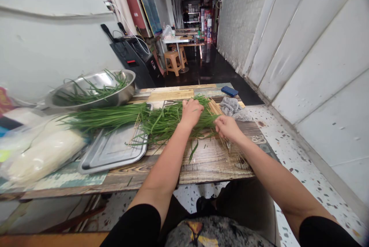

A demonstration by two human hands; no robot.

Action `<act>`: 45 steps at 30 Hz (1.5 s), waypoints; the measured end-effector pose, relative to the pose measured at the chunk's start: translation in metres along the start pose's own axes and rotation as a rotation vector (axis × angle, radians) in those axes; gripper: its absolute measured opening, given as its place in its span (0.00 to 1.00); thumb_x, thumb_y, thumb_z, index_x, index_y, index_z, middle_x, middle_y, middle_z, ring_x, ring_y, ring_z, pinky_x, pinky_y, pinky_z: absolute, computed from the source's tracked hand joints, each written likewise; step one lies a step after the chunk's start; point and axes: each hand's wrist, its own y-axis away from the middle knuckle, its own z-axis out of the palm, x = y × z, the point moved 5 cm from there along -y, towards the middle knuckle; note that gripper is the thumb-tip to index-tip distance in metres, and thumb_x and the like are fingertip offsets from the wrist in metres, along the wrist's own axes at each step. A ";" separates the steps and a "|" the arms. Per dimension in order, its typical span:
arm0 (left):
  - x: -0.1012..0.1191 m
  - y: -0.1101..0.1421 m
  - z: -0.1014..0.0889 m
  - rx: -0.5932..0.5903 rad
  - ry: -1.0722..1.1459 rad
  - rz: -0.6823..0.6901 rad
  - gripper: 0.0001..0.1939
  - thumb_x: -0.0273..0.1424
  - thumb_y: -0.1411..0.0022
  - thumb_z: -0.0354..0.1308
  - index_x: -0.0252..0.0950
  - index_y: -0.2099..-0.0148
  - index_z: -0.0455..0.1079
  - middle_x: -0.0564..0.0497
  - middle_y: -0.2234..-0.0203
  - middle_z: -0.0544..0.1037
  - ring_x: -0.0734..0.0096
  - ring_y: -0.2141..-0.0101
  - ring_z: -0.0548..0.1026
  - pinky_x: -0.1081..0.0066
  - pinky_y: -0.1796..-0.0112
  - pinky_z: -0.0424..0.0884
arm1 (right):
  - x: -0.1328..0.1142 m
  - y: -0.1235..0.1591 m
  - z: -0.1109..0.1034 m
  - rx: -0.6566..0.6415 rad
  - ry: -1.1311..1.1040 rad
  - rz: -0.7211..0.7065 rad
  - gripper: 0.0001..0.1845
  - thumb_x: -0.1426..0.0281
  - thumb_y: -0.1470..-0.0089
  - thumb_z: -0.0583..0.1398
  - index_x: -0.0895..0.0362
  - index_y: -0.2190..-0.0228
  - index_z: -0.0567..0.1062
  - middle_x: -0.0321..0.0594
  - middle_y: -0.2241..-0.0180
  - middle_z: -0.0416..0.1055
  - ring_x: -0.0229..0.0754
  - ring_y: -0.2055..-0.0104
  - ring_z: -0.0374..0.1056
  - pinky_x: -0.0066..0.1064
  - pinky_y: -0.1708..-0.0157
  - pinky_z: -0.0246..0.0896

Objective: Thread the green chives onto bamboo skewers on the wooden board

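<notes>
Long green garlic chives (164,120) lie in a loose pile across the wooden table. My left hand (191,112) rests on the right part of this pile, its fingers curled down around some of the leaves. Just to the right, my right hand (227,127) is closed in a pinch at the ends of a few chives. Thin pale sticks that look like bamboo skewers (215,106) lie beside and partly under my right hand. A neater bundle of chives (115,116) lies to the left, across a metal tray (115,151); more pale stick ends show at its right end.
Behind the bundle stands a steel bowl (127,89) holding more chives. A plastic bag with something white (46,154) lies at the left. A grey cloth (232,106) and a blue box (230,91) are at the table's far right. Stools (173,62) stand farther back.
</notes>
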 end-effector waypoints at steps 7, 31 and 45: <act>0.002 0.002 -0.002 0.036 0.053 -0.016 0.09 0.29 0.41 0.51 0.39 0.70 0.72 0.48 0.67 0.75 0.60 0.60 0.65 0.58 0.58 0.52 | 0.000 0.000 0.000 -0.002 0.001 -0.005 0.06 0.76 0.50 0.51 0.57 0.76 0.66 0.26 0.88 0.62 0.28 0.93 0.51 0.19 0.94 0.41; -0.003 0.003 -0.005 0.084 0.341 -0.113 0.10 0.30 0.41 0.52 0.40 0.68 0.75 0.50 0.63 0.79 0.62 0.58 0.73 0.60 0.55 0.57 | -0.003 0.002 0.000 -0.009 0.010 0.009 0.06 0.75 0.49 0.51 0.57 0.76 0.65 0.25 0.88 0.61 0.28 0.93 0.52 0.20 0.94 0.42; 0.010 0.005 -0.008 -0.097 0.370 0.048 0.10 0.32 0.41 0.52 0.42 0.65 0.76 0.53 0.62 0.79 0.66 0.57 0.72 0.63 0.53 0.57 | -0.001 0.000 0.001 -0.006 -0.013 -0.026 0.06 0.73 0.50 0.51 0.57 0.76 0.65 0.26 0.88 0.61 0.28 0.93 0.51 0.19 0.94 0.42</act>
